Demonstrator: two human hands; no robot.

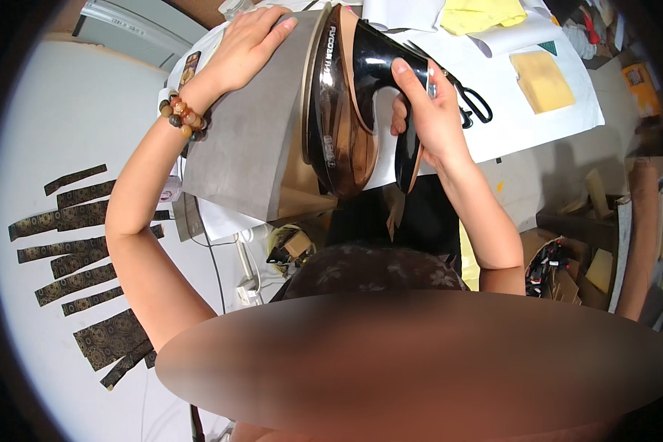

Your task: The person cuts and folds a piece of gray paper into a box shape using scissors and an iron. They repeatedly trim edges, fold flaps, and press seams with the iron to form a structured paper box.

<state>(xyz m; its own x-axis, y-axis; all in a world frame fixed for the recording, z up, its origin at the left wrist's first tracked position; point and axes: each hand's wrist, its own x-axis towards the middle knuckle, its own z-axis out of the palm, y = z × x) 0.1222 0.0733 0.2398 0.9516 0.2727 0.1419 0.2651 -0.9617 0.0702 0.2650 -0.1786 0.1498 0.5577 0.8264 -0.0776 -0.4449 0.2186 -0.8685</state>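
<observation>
My right hand (438, 110) is closed around the handle of a black and brown clothes iron (346, 110). The iron is tipped so that its soleplate faces left. Along that soleplate lies a smooth grey sheet (236, 140), with a tan piece (302, 188) showing beneath its near edge. My left hand (250, 44) rests flat on the far part of the sheet, fingers stretched out, a beaded bracelet on its wrist. Black-handled scissors (475, 103) lie just right of the iron, their blades partly hidden behind my right hand.
A folded yellow piece (541, 81) and a yellow cloth (482, 15) lie on the white-covered table (582, 107). On a white surface at left are several dark patterned fabric strips (81, 214). Cables and a white power strip (247, 272) hang below the near edge. Open boxes (560, 258) stand at right.
</observation>
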